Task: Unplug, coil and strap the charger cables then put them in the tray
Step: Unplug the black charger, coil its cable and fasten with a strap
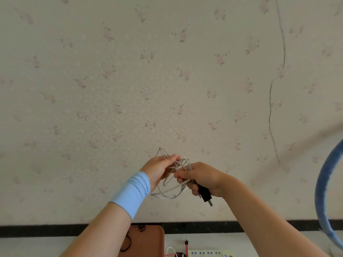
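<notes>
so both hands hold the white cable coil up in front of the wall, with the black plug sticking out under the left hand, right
No. In the head view the black plug sticks out under the right hand, not the left hand; both do hold the white cable coil before the wall.

Illumination was soft, even and moderately bright; shadows were faint, 1 broad diffuse band crossing the wallpaper [130, 80] at right; wide-angle distortion bowed the black skirting strip [46, 231] along the bottom; the blue hoop [323, 182] at the right margin was blurred; the white cable [172, 197] between left hand [159, 169] and right hand [202, 178] resolved cleanly.
</notes>
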Available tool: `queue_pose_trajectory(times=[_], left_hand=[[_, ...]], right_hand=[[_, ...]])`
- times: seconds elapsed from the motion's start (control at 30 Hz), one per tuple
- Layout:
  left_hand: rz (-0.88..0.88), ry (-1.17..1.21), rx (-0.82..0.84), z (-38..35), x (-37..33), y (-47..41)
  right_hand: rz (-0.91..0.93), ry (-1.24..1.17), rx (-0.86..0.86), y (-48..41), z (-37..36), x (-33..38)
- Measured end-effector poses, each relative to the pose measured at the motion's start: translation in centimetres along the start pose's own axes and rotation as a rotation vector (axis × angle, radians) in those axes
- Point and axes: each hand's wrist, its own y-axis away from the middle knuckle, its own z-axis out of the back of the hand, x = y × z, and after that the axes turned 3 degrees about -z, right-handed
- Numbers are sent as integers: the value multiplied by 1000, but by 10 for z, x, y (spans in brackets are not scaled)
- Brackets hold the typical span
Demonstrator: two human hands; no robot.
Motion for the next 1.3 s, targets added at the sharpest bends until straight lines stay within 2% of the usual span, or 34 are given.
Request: queue_pose_trajectory(times=[0.17,0.23,0.3,0.37,0.47,0.53,0.7,0.8,0.93,1.13,1.3], left_hand=[[-154,-164,-238,-11,-2,-1],[-212,-169,-334,-14,-4,-3],[-232,-69,-454,-13,-7,-8],[-188,247,-517,-8,-12,-12],[-81,724,-480,5,-15,-14],[-25,846,-464,10,-14,-12],[-29,865,-427,16,-16,-10],[-2,814,-288,14,-15,-7],[-22,860,-115,6,-13,-5],[-22,1066,-8,-7,-11,-1],[-35,1029,89,-11,-12,1]], right_hand=[[68,195,-89,-6,-1,-1],[72,278,-63,-7,0,-3],[47,322,-19,-8,2,-7],[23,388,14,-11,5,-12],[45,405,12,-10,7,-13],[60,363,24,-6,8,-10],[87,328,34,-1,11,-7],[102,230,80,2,7,-4],[88,90,121,6,-5,3],[49,133,94,6,-13,4],[-31,168,132,9,-10,9]])
